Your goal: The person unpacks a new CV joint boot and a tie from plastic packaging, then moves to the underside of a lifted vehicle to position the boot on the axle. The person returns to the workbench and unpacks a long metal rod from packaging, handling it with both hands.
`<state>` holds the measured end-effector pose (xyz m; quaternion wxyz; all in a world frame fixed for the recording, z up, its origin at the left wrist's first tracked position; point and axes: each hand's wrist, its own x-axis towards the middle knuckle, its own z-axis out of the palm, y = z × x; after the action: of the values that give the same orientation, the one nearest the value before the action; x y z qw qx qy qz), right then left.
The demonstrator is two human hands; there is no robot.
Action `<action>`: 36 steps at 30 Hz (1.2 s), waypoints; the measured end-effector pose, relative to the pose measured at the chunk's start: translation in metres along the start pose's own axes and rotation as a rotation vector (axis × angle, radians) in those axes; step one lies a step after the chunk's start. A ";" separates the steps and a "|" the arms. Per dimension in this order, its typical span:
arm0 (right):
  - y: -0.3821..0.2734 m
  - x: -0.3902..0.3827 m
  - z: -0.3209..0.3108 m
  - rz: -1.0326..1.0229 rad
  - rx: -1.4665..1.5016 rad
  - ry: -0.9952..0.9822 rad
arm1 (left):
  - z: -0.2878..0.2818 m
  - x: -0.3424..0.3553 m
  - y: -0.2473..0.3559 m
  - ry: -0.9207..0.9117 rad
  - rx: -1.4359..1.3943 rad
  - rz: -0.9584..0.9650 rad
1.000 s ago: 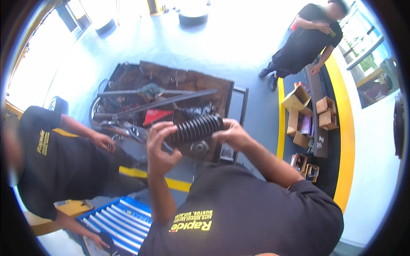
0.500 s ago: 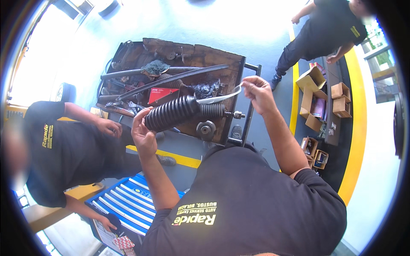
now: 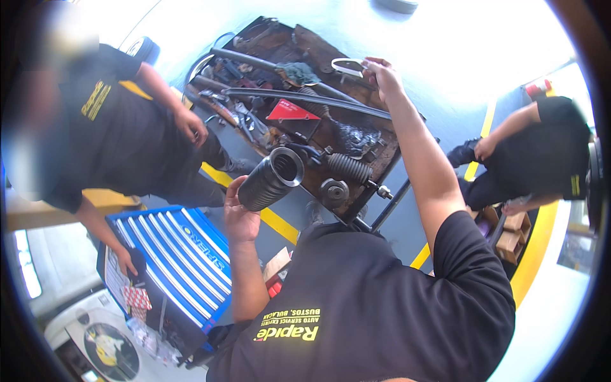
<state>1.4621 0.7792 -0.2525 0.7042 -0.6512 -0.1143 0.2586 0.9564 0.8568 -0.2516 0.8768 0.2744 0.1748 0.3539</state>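
A black ribbed rubber boot (image 3: 266, 183) is in my left hand (image 3: 243, 216), fingers wrapped round its lower end. Its open end tilts up to the right, showing a hollow inside. My right hand (image 3: 384, 79) reaches out over the far right of the workbench and pinches a white looped band (image 3: 344, 64). Below it on the bench lie a long dark bar (image 3: 305, 102), a red-and-black box (image 3: 291, 112) and crumpled black plastic (image 3: 358, 139). Nearer me are another ribbed boot with a threaded end (image 3: 349, 167) and a round metal part (image 3: 334, 192).
The worn wooden workbench (image 3: 318, 49) also bears a teal rag (image 3: 298, 72) and assorted tools. One person (image 3: 137, 134) stands at my left by a blue tool cabinet (image 3: 219, 232); another (image 3: 531, 143) bends at the right near cardboard boxes (image 3: 511, 239).
My right hand has moved away and upward with the white band, which is now apart from the boot. The boot has tipped its open end up. The right-hand person has bent down.
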 end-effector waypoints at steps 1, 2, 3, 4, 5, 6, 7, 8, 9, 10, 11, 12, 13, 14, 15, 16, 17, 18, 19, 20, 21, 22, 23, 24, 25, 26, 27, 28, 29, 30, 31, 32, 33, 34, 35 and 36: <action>-0.002 0.017 0.015 0.025 -0.010 -0.011 | 0.000 -0.006 -0.002 0.003 -0.017 0.003; -0.004 0.033 0.030 0.059 -0.030 -0.004 | 0.000 -0.011 -0.002 -0.012 -0.018 0.014; -0.006 0.045 0.042 0.047 -0.067 -0.052 | 0.001 -0.015 -0.002 -0.027 -0.042 0.014; -0.008 0.054 0.052 0.052 -0.113 -0.077 | 0.001 -0.018 -0.003 -0.024 -0.056 0.018; -0.008 0.059 0.059 0.062 -0.162 -0.101 | 0.002 -0.020 -0.003 -0.033 -0.055 0.026; -0.009 0.058 0.063 0.022 -0.328 -0.119 | 0.002 -0.021 -0.003 -0.024 -0.038 0.021; -0.009 0.052 0.064 -0.015 -0.490 -0.134 | 0.003 -0.021 -0.003 -0.053 -0.035 0.035; -0.010 0.040 0.063 -0.038 -0.673 -0.119 | 0.003 -0.020 -0.004 -0.045 -0.065 0.027; -0.009 0.022 0.062 -0.109 -0.610 -0.143 | 0.003 -0.018 -0.005 -0.060 -0.088 0.024; -0.010 -0.001 0.057 -0.124 -0.540 -0.229 | 0.003 -0.015 -0.007 -0.099 -0.107 0.035; -0.012 -0.030 0.050 -0.092 -0.503 -0.279 | 0.002 -0.013 -0.009 -0.138 -0.133 0.034; -0.016 -0.061 0.040 -0.103 -0.512 -0.395 | 0.002 -0.009 -0.011 -0.127 -0.180 0.019; -0.023 -0.094 0.029 -0.111 -0.500 -0.523 | 0.003 -0.006 -0.013 -0.135 -0.217 0.013; -0.029 -0.127 0.020 -0.150 -0.437 -0.619 | 0.004 -0.003 -0.014 -0.134 -0.237 -0.007; -0.034 -0.157 0.015 -0.154 -0.337 -0.668 | 0.005 0.002 -0.015 -0.167 -0.249 -0.005; -0.044 -0.183 0.009 -0.175 -0.393 -0.736 | 0.006 0.007 -0.015 -0.199 -0.256 -0.027; -0.049 -0.207 0.007 -0.131 -0.328 -0.748 | 0.009 0.012 -0.015 -0.248 -0.302 -0.042; -0.056 -0.227 0.006 -0.162 -0.344 -0.749 | 0.012 0.017 -0.016 -0.309 -0.320 -0.047; -0.064 -0.244 0.004 -0.190 -0.355 -0.747 | 0.015 0.023 -0.017 -0.331 -0.313 -0.062; -0.073 -0.259 0.003 -0.226 -0.347 -0.746 | 0.018 0.029 -0.018 -0.347 -0.258 -0.057; -0.080 -0.272 0.004 -0.284 -0.370 -0.739 | 0.022 0.038 -0.022 -0.452 -0.281 -0.030; -0.086 -0.283 0.006 -0.352 -0.356 -0.737 | 0.025 0.040 -0.023 -0.442 -0.315 -0.079; -0.094 -0.291 0.008 -0.407 -0.340 -0.767 | 0.029 0.044 -0.024 -0.480 -0.338 -0.094; -0.102 -0.300 0.011 -0.461 -0.335 -0.784 | 0.033 0.047 -0.025 -0.515 -0.361 -0.109; -0.110 -0.308 0.013 -0.514 -0.304 -0.805 | 0.037 0.048 -0.025 -0.521 -0.377 -0.131; -0.117 -0.317 0.015 -0.568 -0.273 -0.826 | 0.041 0.048 -0.024 -0.525 -0.394 -0.152; -0.125 -0.324 0.017 -0.582 -0.247 -0.868 | 0.044 0.048 -0.022 -0.536 -0.386 -0.153; -0.132 -0.331 0.018 -0.644 -0.280 -0.865 | 0.047 0.047 -0.020 -0.520 -0.378 -0.170; -0.139 -0.337 0.020 -0.688 -0.303 -0.872 | 0.049 0.046 -0.016 -0.509 -0.346 -0.167; -0.142 -0.343 0.023 -0.736 -0.320 -0.882 | 0.051 0.046 -0.013 -0.508 -0.301 -0.164; -0.144 -0.349 0.028 -0.781 -0.349 -0.841 | 0.051 0.047 -0.008 -0.501 -0.271 -0.168; -0.146 -0.354 0.031 -0.823 -0.443 -0.814 | 0.051 0.048 -0.005 -0.511 -0.229 -0.166; -0.148 -0.359 0.035 -0.864 -0.538 -0.783 | 0.051 0.049 -0.002 -0.522 -0.188 -0.165; -0.148 -0.363 0.037 -0.910 -0.621 -0.739 | 0.050 0.050 0.001 -0.523 -0.141 -0.163; -0.148 -0.366 0.041 -0.871 -0.755 -0.722 | 0.049 0.051 0.003 -0.518 -0.063 -0.145; -0.146 -0.369 0.044 -0.828 -0.821 -0.728 | 0.047 0.052 0.005 -0.515 0.000 -0.131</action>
<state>1.1616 0.6245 -0.0392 0.3581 -0.6397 -0.6718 0.1062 1.0133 0.8799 -0.2172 0.9135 0.3436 -0.0369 0.2149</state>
